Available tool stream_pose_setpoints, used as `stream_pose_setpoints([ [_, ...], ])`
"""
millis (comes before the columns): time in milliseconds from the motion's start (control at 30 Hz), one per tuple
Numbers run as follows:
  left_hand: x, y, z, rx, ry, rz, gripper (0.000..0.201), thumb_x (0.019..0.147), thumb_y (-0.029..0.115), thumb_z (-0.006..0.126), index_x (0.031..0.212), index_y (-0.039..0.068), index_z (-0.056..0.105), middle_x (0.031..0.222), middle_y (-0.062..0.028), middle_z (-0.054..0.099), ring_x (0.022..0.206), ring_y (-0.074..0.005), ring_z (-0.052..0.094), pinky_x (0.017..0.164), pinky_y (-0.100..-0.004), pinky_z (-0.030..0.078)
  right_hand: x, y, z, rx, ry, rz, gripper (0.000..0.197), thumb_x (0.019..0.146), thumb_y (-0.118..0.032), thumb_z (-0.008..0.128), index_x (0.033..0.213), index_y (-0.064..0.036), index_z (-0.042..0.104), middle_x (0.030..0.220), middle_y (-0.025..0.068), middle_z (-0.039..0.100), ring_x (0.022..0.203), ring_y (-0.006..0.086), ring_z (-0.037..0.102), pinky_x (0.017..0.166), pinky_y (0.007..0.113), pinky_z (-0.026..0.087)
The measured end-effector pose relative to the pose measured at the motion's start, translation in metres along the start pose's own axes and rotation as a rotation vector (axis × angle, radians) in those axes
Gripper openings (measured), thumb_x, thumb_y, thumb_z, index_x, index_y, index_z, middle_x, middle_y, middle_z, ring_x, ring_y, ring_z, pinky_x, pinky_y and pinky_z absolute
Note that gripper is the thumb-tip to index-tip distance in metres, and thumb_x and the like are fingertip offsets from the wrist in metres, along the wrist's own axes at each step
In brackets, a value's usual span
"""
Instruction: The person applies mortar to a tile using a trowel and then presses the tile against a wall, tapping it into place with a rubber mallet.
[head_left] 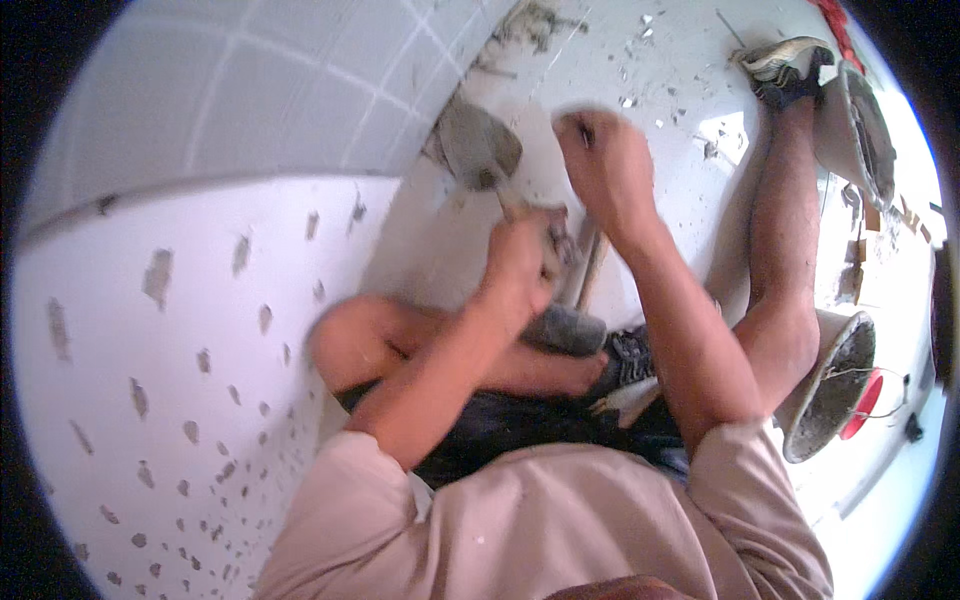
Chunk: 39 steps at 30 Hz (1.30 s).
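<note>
My left hand (522, 262) is closed round the handle of a trowel. Its grey, rounded blade (482, 146) points away from me, beside the foot of the tiled wall. To the right and a little farther off, my right hand (608, 170) is raised in a closed fist, slightly blurred. Whether its curled fingers hold anything is hidden. Below my hands, between my legs, lies a mallet with a black head (566, 330). Its wooden handle (592, 272) runs up between my forearms and is partly covered by my left hand.
Grey tiles (290, 100) cover the far left wall; below them is a white surface (200, 330) with many chipped marks. Two mortar-crusted buckets, one far (838, 130) and one near (800, 395), stand right of my outstretched leg. A red container (864, 405) sits by the nearer one. Rubble (540, 25) litters the far floor.
</note>
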<state>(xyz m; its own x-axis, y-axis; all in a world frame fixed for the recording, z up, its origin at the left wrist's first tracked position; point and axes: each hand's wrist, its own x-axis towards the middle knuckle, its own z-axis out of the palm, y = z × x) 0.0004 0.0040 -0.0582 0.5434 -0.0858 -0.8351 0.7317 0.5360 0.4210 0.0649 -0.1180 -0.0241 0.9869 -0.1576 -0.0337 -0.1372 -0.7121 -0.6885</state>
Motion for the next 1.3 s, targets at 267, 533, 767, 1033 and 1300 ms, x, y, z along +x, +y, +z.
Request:
stream_pose_setpoints([
  [267,-0.063,-0.043,0.021,0.703,-0.167,0.444,0.019,0.099,0.014,0.061,0.107,-0.003,0.060,0.097,-0.0108,0.068,0.094,-0.0157,0.064,0.080,-0.0328,0.053,-0.121,0.020,-0.033,0.803,-0.290,0.266,0.039,0.103,-0.032,0.057,0.091,0.0050,0.060,0.080,0.0250,0.062,0.076,0.0429,0.061,0.073,0.047,0.049],
  [533,-0.083,-0.001,0.005,1.169,-0.315,0.332,0.043,0.087,0.029,0.080,0.115,-0.002,0.069,0.098,-0.0090,0.071,0.092,-0.0154,0.065,0.083,-0.0323,0.054,-0.115,0.067,-0.042,0.633,-0.029,0.326,0.027,0.105,-0.021,0.053,0.101,0.0044,0.049,0.081,0.0322,0.060,0.079,0.0504,0.062,0.070,0.050,0.049],
  [767,-0.065,0.092,-0.060,1.152,0.457,1.057,0.019,0.094,0.016,0.070,0.094,-0.003,0.072,0.075,-0.0031,0.067,0.070,-0.0105,0.060,0.066,-0.0287,0.051,-0.090,0.098,-0.067,0.267,0.198,0.321,0.029,0.103,-0.022,0.056,0.096,0.0054,0.052,0.086,0.0349,0.062,0.088,0.0538,0.062,0.077,0.055,0.048],
  [1033,-0.079,0.148,-0.054,0.966,0.590,1.220,0.030,0.101,0.021,0.065,0.093,-0.008,0.068,0.080,-0.0134,0.073,0.069,-0.0172,0.070,0.062,-0.0275,0.058,-0.071,0.126,-0.061,0.193,0.303,0.323,0.025,0.097,-0.019,0.060,0.097,0.0059,0.058,0.093,0.0325,0.064,0.094,0.0527,0.061,0.082,0.055,0.047],
  [1300,-0.071,0.156,-0.058,0.966,0.585,1.195,0.044,0.104,0.030,0.061,0.091,-0.010,0.069,0.083,-0.0184,0.075,0.071,-0.0230,0.076,0.061,-0.0299,0.060,-0.070,0.136,-0.058,0.141,0.329,0.346,0.027,0.097,-0.021,0.060,0.100,0.0057,0.059,0.101,0.0326,0.064,0.100,0.0522,0.060,0.087,0.055,0.046],
])
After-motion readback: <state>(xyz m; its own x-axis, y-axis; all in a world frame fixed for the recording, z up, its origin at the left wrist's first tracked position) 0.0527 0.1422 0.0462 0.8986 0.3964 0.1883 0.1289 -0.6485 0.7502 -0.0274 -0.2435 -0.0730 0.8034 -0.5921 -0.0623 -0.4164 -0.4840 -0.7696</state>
